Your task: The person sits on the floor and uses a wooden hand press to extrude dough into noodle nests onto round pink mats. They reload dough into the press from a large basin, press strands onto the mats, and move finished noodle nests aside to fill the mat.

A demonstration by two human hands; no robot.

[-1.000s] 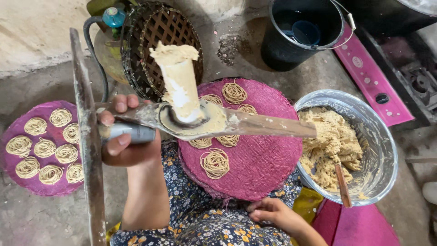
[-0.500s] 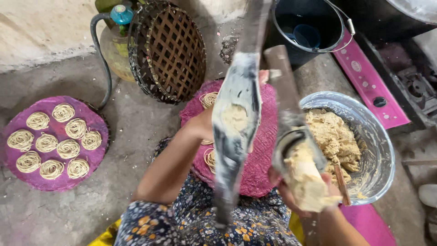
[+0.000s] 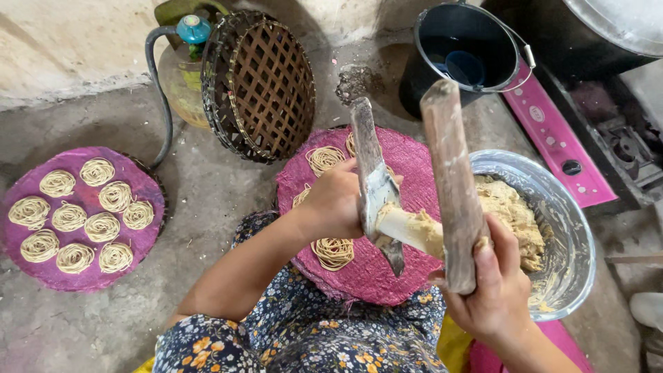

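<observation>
Dough press [image 3: 387, 207], a hinged wooden tool, hangs over the purple mat [image 3: 414, 276] on the floor beside the dough bowl [image 3: 559, 276]. Left hand [image 3: 335, 204] wraps the metal-lined arm, right hand [image 3: 494, 290] clenches the wooden handle [image 3: 452, 186]. Looks stiff and hefty, the dough plug [image 3: 414, 231] soft and sticky; best gripped by the handle ends.

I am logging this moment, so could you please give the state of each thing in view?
Left hand: gripping the press.
Right hand: gripping the wooden handle.
Press: opened, dough plug exposed.
Steel bowl: partly filled with dough.
Middle mat: few noodle coils.
Left mat: filled with coils.
Basket: tilted, empty.
Bucket: holds water.
</observation>
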